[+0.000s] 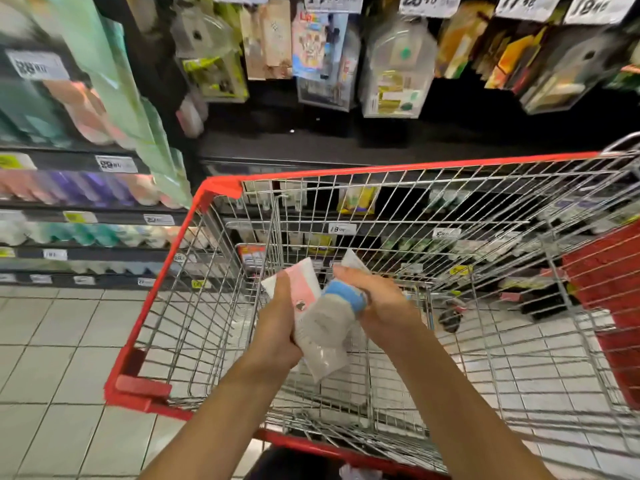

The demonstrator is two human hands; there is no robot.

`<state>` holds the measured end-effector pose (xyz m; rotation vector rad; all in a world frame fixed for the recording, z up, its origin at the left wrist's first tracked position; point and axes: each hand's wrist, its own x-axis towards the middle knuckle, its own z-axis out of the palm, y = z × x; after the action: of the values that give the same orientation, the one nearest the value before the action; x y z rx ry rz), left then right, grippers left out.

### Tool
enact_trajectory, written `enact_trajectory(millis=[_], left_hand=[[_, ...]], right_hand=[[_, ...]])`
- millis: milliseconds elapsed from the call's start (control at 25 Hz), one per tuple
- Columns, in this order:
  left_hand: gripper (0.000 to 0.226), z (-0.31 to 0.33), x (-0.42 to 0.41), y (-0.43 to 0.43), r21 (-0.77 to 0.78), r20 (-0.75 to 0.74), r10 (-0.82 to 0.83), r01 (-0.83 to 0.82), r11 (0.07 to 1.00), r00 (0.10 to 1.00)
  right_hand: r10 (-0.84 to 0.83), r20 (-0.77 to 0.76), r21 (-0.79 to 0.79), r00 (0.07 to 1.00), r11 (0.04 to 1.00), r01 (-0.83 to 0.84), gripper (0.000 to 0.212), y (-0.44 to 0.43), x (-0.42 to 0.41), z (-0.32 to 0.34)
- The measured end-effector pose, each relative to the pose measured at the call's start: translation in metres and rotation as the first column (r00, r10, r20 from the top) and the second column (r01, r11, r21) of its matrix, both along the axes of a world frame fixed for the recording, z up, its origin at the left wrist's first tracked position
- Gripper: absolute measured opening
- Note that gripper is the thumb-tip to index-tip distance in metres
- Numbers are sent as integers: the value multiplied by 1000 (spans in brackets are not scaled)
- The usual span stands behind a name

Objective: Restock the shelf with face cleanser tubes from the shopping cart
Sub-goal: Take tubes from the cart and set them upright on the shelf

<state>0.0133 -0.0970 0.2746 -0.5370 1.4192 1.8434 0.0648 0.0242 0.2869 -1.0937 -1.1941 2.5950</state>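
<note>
Above the shopping cart [221,188], both grips hold face cleanser tubes.
The left grip [277,327] curls round a pink-and-white tube [306,282] and a pale grey tube [323,330]. The right grip [377,299] wraps that grey tube's blue end, with a white tube [353,259] showing behind it. The stocked shelf [86,216] stands left.

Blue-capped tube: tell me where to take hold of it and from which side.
Take the blue-capped tube by its pale body, about mid-length, coming from the right. The body looks broad and flat there, and that side appears open. The right hand covers the cap end, and the left hand, holding the pink tube, crowds its left side.
</note>
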Motion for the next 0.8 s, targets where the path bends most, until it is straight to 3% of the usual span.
enact_trajectory(millis=[120, 240, 440, 600, 720, 800], left_hand=[[59, 2, -2, -5, 31, 34, -14, 13, 999, 999], [57, 1, 3, -5, -10, 27, -22, 22, 1000, 999], [46, 4, 10, 3, 16, -7, -89, 90, 996, 996], [37, 3, 5, 0, 39, -38, -129, 130, 991, 991], [14, 1, -1, -7, 153, -57, -153, 160, 975, 987], [14, -1, -3, -7, 173, -38, -165, 169, 970, 986]], right_hand=[[28, 89, -93, 996, 995, -20, 7, 0, 2, 0], [-3, 233, -83, 972, 996, 23, 18, -1, 2, -7], [121, 103, -40, 987, 992, -117, 73, -2, 14, 3], [28, 103, 229, 994, 972, -51, 68, 2, 22, 10], [28, 47, 429, 998, 902, -46, 67, 12, 31, 9], [44, -9, 458, 999, 888, -35, 55, 15, 35, 8]])
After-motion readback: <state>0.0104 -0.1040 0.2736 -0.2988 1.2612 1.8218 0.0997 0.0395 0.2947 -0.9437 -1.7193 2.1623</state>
